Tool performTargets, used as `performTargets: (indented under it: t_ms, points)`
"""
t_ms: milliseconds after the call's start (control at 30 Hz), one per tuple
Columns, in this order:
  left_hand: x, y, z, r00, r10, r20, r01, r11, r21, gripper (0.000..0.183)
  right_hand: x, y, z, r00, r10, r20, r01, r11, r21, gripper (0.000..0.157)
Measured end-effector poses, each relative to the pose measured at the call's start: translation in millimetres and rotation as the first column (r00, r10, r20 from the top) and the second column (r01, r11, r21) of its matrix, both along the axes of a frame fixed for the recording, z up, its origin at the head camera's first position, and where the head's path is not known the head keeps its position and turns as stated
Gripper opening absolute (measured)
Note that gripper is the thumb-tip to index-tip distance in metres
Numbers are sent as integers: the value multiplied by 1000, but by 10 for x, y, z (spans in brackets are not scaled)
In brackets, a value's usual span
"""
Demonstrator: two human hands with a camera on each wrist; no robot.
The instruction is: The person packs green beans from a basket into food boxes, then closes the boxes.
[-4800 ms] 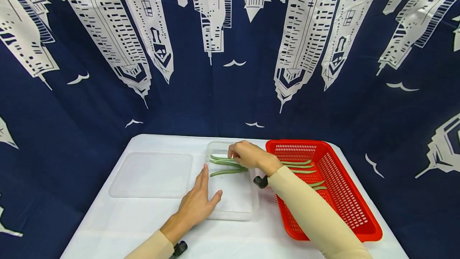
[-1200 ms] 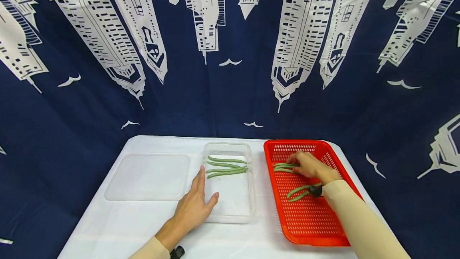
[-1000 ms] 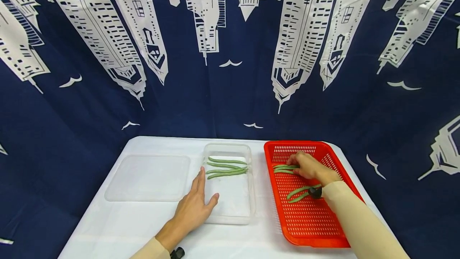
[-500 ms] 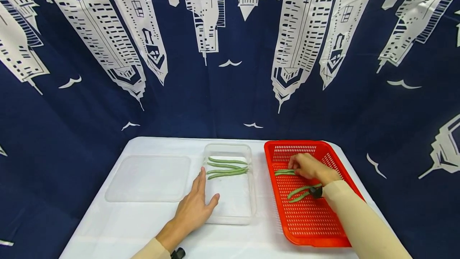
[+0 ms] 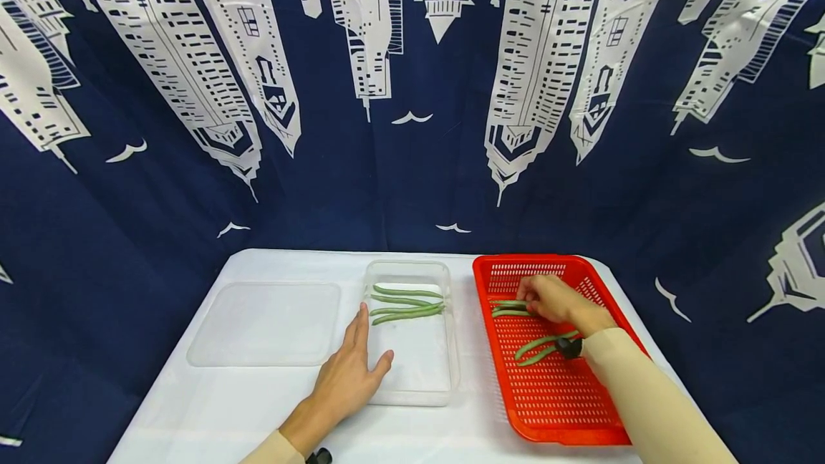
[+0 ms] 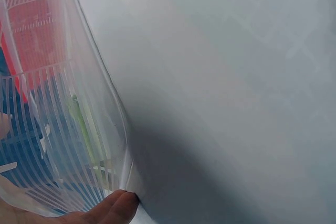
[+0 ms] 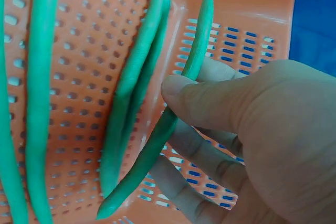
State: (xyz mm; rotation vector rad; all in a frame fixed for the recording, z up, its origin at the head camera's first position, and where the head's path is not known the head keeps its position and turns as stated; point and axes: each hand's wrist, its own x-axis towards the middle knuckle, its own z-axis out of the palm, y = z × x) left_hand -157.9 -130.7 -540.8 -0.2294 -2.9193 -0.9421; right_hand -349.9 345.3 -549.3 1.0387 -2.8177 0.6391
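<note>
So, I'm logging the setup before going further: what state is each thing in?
Clear container: uncovered, upright.
Beans in the container: whole, lying crosswise at the far end.
Clear lid: off, lying flat on the table.
Red basket: uncovered, upright.
Held bean: pinched, tilted.
Loose basket beans: lying on its floor.
Left hand: fingers extended, touching the container.
Right hand: pinching one bean.

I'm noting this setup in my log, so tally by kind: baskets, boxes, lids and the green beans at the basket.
Red basket: 1
Clear box: 1
Flat clear lid: 1
Green beans at the basket: 5, one held in the right hand
Total: 8
</note>
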Motion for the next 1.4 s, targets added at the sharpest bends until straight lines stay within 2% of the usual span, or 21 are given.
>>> performTargets:
  t_ms: [33, 200, 267, 367, 433, 500, 900, 1067, 1400]
  points:
    - [0, 0, -2, 1000, 0, 1, 0, 1000, 0, 104, -48, 12, -13, 1000, -1, 1, 1, 1000, -10, 31]
    - [2, -2, -10, 1000, 4, -1, -4, 1000, -3, 103, 133, -124, 310, 1000, 29, -4, -30, 999, -40, 33]
    - [4, -2, -11, 1000, 5, -4, -5, 1000, 0, 103, 244, -216, 490, 1000, 20, 7, -20, 999, -42, 33]
    - [10, -3, -9, 1000, 5, -6, -5, 1000, 2, 104, 344, -315, 654, 1000, -14, 18, 14, 1000, -23, 32]
    - [14, -3, -7, 1000, 6, -5, -6, 1000, 5, 104, 442, -406, 815, 997, -60, 54, 59, 998, 9, 29]
    - [19, -2, -6, 1000, 7, -4, -7, 1000, 5, 104, 478, -458, 881, 994, -93, 64, 91, 995, 33, 29]
    - [21, 6, -36, 1000, 9, -13, -9, 1000, 7, 104, 603, -629, 1187, 994, -94, -49, 96, 994, 57, 27]
    - [17, 10, -44, 1000, 7, -14, -6, 1000, 12, 104, 646, -702, 1286, 993, -101, -57, 105, 993, 62, 26]
    - [12, 4, -29, 1000, 8, -20, -8, 1000, 16, 104, 684, -1054, 1307, 997, -58, -52, 61, 996, 63, 24]
